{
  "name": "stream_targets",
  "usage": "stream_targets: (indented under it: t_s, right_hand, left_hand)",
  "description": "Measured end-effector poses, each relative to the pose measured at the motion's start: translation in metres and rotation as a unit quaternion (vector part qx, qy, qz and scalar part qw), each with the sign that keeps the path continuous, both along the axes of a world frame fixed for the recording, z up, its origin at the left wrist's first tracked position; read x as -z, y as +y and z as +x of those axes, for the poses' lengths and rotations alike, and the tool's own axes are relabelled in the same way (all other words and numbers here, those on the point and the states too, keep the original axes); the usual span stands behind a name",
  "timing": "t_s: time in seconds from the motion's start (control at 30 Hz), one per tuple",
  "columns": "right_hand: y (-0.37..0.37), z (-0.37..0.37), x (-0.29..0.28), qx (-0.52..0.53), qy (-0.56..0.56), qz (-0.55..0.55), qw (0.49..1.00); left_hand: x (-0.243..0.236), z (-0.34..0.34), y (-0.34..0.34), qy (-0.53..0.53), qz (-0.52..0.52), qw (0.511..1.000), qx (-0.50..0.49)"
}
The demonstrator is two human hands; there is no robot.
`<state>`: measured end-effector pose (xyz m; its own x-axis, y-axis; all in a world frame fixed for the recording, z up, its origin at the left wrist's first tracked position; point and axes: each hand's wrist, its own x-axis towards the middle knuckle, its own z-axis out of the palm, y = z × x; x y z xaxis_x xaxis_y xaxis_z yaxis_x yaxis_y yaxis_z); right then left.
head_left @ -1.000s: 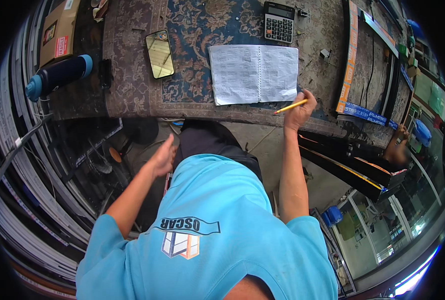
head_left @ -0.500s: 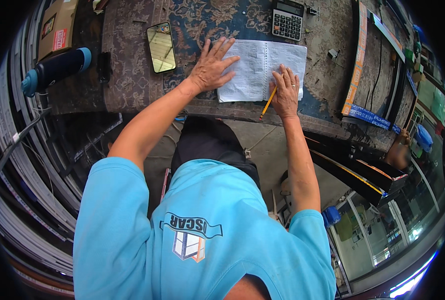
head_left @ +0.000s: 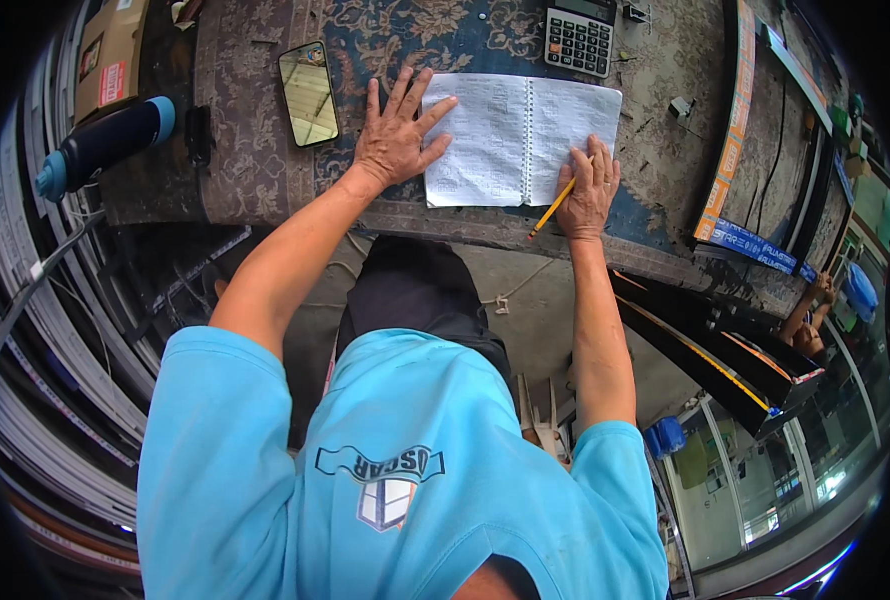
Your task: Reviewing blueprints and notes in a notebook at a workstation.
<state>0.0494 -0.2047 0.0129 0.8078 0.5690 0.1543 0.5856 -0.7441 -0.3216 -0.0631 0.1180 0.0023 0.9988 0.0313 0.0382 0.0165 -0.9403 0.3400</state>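
An open spiral-bound notebook (head_left: 480, 150) with handwritten pages lies flat on the carpet-covered table. My left hand (head_left: 395, 135) is spread at its left edge, with the thumb and index fingertips over the page and the rest on the cloth. At the lower right corner of the right page rests my right hand (head_left: 589, 195), its fingers bent. A yellow pencil (head_left: 551, 209) sticks out from under that hand, gripped by it, with one end pointing down and left toward the table's near edge. Part of the pencil is hidden by the fingers.
A phone (head_left: 308, 95) lies left of the notebook, and a calculator (head_left: 578, 47) stands beyond it. Farther left are a dark blue bottle (head_left: 105, 148) and a cardboard box (head_left: 113, 60). Long taped frame pieces (head_left: 727, 150) occupy the right side; another person (head_left: 810, 325) is beyond.
My left hand has slid left, mostly off the page. My right hand with the pencil has shifted right and slightly nearer. The whole view has shifted a little.
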Motion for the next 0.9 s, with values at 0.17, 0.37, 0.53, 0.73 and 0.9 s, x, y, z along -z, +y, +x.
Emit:
stream_targets:
  t_s: [0.17,0.37,0.53,0.73,0.9]
  right_hand:
    - [-0.0014,-0.0009,0.0019,0.003,-0.003,-0.007,1.000]
    - [-0.0006,-0.0003,-0.0006,0.006,-0.009,-0.007,1.000]
    - [-0.0026,0.0021,0.0005,-0.002,-0.022,-0.005,1.000]
    - [-0.0041,0.0024,0.0052,0.006,-0.030,0.002,1.000]
    - [-0.0045,0.0015,0.0054,0.000,-0.035,-0.004,0.999]
  left_hand:
    - [0.0020,-0.0037,-0.0044,-0.021,-0.018,0.998,-0.064]
    - [0.0019,-0.0021,-0.0059,-0.001,0.013,0.998,-0.068]
    - [0.0052,-0.0009,-0.0072,-0.016,0.026,0.995,-0.092]
    - [0.0024,-0.0007,-0.0092,-0.028,0.030,0.994,-0.098]
    - [0.0027,0.0000,-0.0106,-0.035,0.028,0.993,-0.106]
